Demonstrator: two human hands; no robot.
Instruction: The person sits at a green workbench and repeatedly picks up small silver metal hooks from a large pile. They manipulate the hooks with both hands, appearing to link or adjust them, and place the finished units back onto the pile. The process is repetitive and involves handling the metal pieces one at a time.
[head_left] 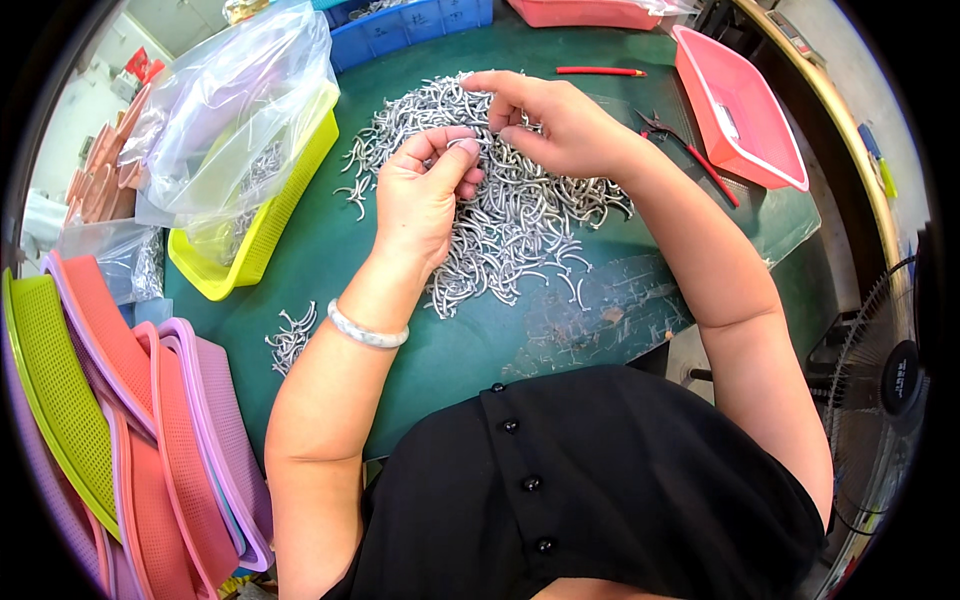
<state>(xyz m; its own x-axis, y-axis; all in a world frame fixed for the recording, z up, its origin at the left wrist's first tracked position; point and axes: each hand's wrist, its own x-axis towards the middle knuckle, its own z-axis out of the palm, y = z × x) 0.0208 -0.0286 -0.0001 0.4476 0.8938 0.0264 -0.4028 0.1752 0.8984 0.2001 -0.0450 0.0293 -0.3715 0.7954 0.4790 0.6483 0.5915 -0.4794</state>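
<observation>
A large heap of small curved silvery metal pieces (520,235) covers the middle of the green table. Over the heap, my left hand (418,195) is closed, thumb against fingers, with a small curved metal piece partly showing at the fingertips. My right hand (570,125) hovers just to its right, index finger stretched out and thumb apart from it. Nothing shows clearly between the right fingers. Beside my left forearm lies a small separate pile of the same curved pieces (291,338).
A yellow-green basket (290,190) with a clear plastic bag and metal pieces stands left. Stacked colored baskets (185,450) fill the lower left. A blue bin (415,32) is at the back. Pliers (712,175), a red pen (600,71) and a pink tray (745,115) lie right, above a fan (880,390).
</observation>
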